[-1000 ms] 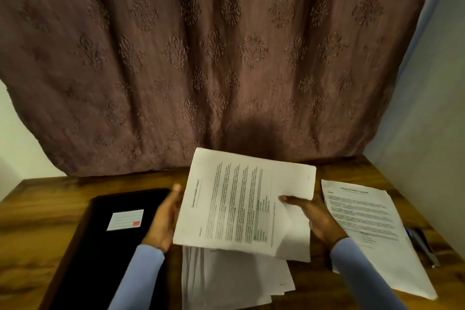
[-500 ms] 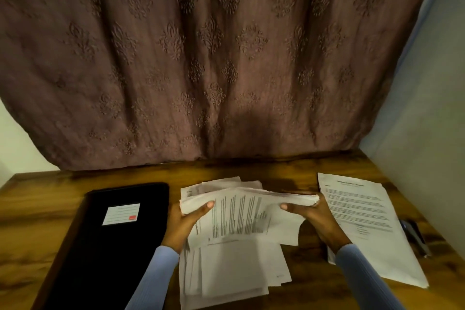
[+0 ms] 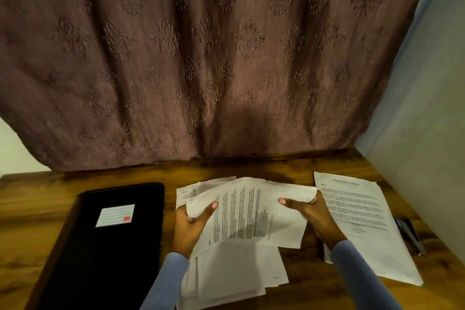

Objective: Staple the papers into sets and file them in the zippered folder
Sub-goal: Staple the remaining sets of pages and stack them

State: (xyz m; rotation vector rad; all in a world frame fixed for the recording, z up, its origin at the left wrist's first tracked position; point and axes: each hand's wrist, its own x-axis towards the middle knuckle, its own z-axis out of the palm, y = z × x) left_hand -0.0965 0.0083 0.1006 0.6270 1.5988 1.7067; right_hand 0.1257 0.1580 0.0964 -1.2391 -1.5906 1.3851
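1. My left hand (image 3: pixel 191 224) and right hand (image 3: pixel 312 216) each pinch an end of the held sheets (image 3: pixel 251 211), long axis running hand to hand.
2. The stapler (image 3: pixel 409 235) lies right of my right fingers; the zippered folder (image 3: pixel 105 246) lies left of my left, still closed.

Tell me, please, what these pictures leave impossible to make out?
- Head view: printed text on the held sheets is too blurred to read.
- Loose paper pile: sheet count hidden by overlap.
- Dark object right of the printed stack: partly covered, unidentifiable.
- Black folder: bottom cut off.
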